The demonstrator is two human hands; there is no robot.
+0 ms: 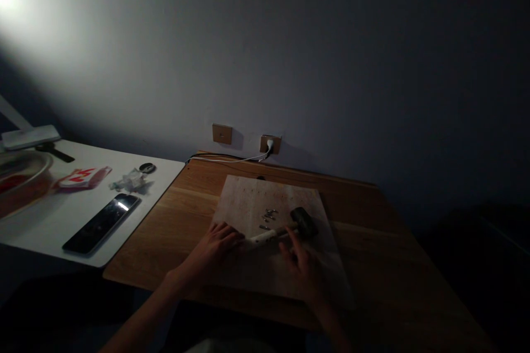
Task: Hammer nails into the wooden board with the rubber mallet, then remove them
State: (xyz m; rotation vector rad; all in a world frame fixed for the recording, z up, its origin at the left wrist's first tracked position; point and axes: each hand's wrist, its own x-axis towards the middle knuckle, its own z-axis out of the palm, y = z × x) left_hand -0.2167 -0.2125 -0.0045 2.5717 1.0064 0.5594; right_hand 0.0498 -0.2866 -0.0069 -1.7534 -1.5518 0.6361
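Observation:
A mallet with a dark head (304, 223) and a pale handle (265, 236) lies across a light board (238, 198). My left hand (221, 240) rests low over the board's left edge, its fingers lightly bent and their tips by the handle's end; whether they touch it is hard to see. On the other side, my right hand (301, 262) has its fingers apart, with the index finger stretched to the handle just below the head. Several small shiny metal pieces (269, 214) lie loose on the board behind the handle. Dim light blurs finer detail.
The board lies on a wooden table (372, 253). On the white table (165, 176) at left are a phone (101, 223), a crumpled clear bag (133, 181), a red-and-white packet (85, 177), a round tub (25, 182) and a lamp base (31, 137). Cables (232, 159) run to a wall socket (270, 144).

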